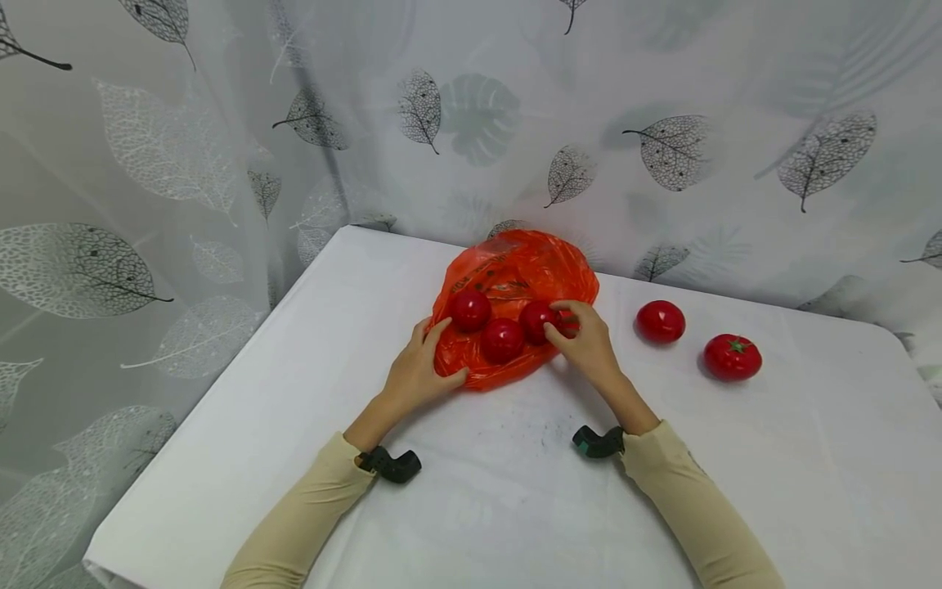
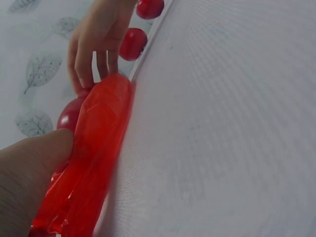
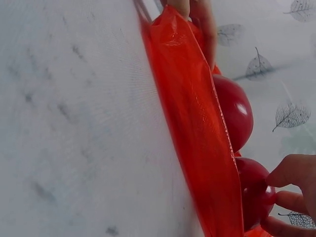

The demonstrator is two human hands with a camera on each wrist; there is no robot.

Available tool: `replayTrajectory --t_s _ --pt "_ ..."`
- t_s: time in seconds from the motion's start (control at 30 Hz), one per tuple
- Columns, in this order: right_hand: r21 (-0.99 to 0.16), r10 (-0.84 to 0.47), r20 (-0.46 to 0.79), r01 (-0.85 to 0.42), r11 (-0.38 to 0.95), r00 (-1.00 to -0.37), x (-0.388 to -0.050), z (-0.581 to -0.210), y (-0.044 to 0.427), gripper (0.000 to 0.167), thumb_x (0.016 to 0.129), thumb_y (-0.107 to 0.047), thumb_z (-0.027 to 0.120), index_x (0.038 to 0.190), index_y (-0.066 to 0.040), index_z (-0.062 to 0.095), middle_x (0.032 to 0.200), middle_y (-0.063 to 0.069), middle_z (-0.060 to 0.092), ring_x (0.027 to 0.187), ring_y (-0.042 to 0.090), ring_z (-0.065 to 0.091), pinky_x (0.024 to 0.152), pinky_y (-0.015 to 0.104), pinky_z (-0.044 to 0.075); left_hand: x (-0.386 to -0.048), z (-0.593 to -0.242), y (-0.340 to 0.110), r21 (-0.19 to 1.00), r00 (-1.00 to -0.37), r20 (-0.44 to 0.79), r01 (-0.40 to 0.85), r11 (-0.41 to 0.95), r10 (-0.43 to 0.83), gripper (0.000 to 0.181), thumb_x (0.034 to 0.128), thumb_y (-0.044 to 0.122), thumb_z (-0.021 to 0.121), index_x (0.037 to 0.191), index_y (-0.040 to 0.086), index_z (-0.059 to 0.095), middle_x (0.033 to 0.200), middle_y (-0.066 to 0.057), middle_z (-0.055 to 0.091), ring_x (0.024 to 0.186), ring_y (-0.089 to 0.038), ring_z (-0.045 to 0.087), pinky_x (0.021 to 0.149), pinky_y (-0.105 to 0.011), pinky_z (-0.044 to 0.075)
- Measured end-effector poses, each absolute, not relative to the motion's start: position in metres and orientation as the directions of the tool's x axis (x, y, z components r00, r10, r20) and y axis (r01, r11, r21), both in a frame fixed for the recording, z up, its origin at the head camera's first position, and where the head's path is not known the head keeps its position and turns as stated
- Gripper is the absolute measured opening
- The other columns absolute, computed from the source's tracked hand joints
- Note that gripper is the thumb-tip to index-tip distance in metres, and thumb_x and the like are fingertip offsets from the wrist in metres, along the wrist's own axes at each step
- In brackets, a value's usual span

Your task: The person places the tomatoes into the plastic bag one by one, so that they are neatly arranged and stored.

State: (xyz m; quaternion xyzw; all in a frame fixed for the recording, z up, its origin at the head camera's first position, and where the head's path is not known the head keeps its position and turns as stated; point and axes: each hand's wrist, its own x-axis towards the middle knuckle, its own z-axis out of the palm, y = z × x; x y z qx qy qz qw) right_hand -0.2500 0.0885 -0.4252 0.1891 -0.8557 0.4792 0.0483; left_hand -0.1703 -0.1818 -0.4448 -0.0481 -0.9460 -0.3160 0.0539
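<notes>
Rightmost tomato point(image 1: 536, 321) in the red bag point(image 1: 533, 262) is pinched btwn thumb & fingers of the R hand point(image 1: 587, 342), which reaches in over the bag's right side; this tomato lies just left of that palm, so the R hand is far nearer to it than the L hand point(image 1: 417, 372). The bag's left/near rim is held by the L hand, thumb & fingers set wide apart; how firmly can't be told. Two more, left tomato point(image 1: 471, 311) and mid tomato point(image 1: 503, 340), are seen inside, the mid one right beside the pinched one. No clear long axis is shown by the round tomatoes; the bag is spread approx. as wide as deep, w/ its far part close to the surface's point(image 1: 471, 507) far edge, curtain point(image 1: 500, 49) behind. Outside, to the right, plain tomato point(image 1: 660, 321) and stemmed tomato point(image 1: 732, 357) are placed w/ a gap btwn them, both nearer the R hand. Most room is left on the near side; left edge is well apart from the bag.
</notes>
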Motion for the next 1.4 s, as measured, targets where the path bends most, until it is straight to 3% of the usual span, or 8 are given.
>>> replayTrajectory --t_s 0.3,0.83,1.07,1.3,1.4 --pt "-0.811 -0.216 0.317 -0.383 0.443 -0.923 -0.249 -0.423 0.094 0.028 0.089 -0.010 0.065 0.114 0.003 0.063 0.117 0.022 0.057 0.102 0.038 0.060 0.087 0.051 0.054 -0.171 -0.444 -0.182 0.587 -0.989 0.136 0.132 0.799 0.064 0.081 0.0797 0.038 0.071 0.148 0.011 0.038 0.150 -0.016 0.031 0.125 -0.038 0.050 0.097 -0.054 0.048" --pt "-0.815 -0.066 0.345 -0.334 0.474 -0.936 -0.246 -0.420 0.132 0.032 0.087 -0.013 0.069 0.116 0.001 0.065 0.123 0.020 0.058 0.108 0.042 0.058 0.086 0.054 0.054 -0.172 -0.447 -0.181 0.583 -0.988 0.146 0.133 0.801 0.058 0.081 0.0789 0.039 0.072 0.148 0.011 0.039 0.148 -0.016 0.033 0.119 -0.038 0.054 0.095 -0.054 0.049" --pt "-0.792 -0.011 0.363 -0.314 0.523 -0.932 -0.242 -0.418 0.146 0.031 0.087 -0.014 0.070 0.115 -0.001 0.066 0.117 0.016 0.060 0.104 0.036 0.059 0.085 0.046 0.056 -0.171 -0.447 -0.181 0.576 -0.987 0.146 0.139 0.805 0.066 0.080 0.0798 0.039 0.071 0.147 0.011 0.038 0.148 -0.017 0.033 0.119 -0.039 0.054 0.094 -0.054 0.049" --pt "-0.788 0.021 0.361 -0.293 0.542 -0.932 -0.237 -0.416 0.158 0.032 0.087 -0.013 0.069 0.116 0.000 0.065 0.118 0.018 0.059 0.105 0.036 0.058 0.088 0.052 0.053 -0.170 -0.446 -0.182 0.580 -0.986 0.155 0.146 0.802 0.067 0.080 0.0795 0.038 0.072 0.147 0.010 0.039 0.148 -0.018 0.033 0.120 -0.040 0.053 0.095 -0.056 0.048" --pt "-0.780 0.032 0.357 -0.279 0.560 -0.934 -0.233 -0.418 0.164 0.033 0.087 -0.012 0.070 0.117 0.000 0.065 0.119 0.018 0.059 0.106 0.034 0.059 0.088 0.039 0.055 -0.170 -0.447 -0.182 0.578 -0.986 0.151 0.146 0.803 0.071 0.080 0.0798 0.039 0.071 0.147 0.010 0.038 0.148 -0.018 0.032 0.120 -0.040 0.052 0.095 -0.056 0.048"
